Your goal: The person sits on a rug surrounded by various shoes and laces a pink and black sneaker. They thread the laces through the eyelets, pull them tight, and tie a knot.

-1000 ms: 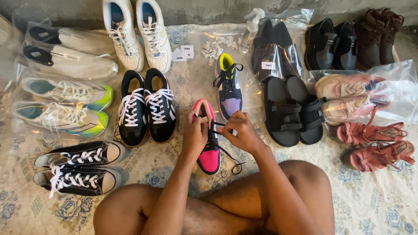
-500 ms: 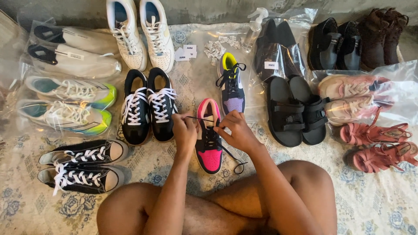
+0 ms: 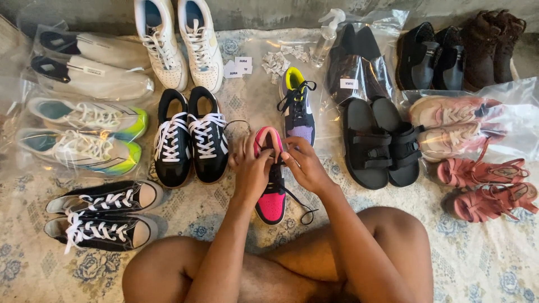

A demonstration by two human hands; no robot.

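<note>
Far to my left lie pale shoes in clear bags (image 3: 84,73), and below them a pair of black shoes with white laces (image 3: 104,216). Next come two black shoes with white laces (image 3: 191,137) that stand side by side, with a pair of white shoes (image 3: 179,45) above them.

In the middle, on the flowered cloth (image 3: 494,258), is the pink and black shoe (image 3: 272,193). It sits right in front of my crossed legs. My left hand (image 3: 251,168) is on its left side, and my fingers pinch the black lace (image 3: 300,205) near the top. My right hand (image 3: 306,165) is on the other side and pinches the lace too. Both hands are closed on it.

I think the lacing is partly done. The lace looks threaded along the shoe, but one loose end trails on the cloth by the toe, and I see no bow, so the tying is left.

Just above is a purple shoe with a yellow heel (image 3: 296,109). Then come black sandals (image 3: 382,140), and pink strappy sandals (image 3: 488,185) far to my right.
</note>
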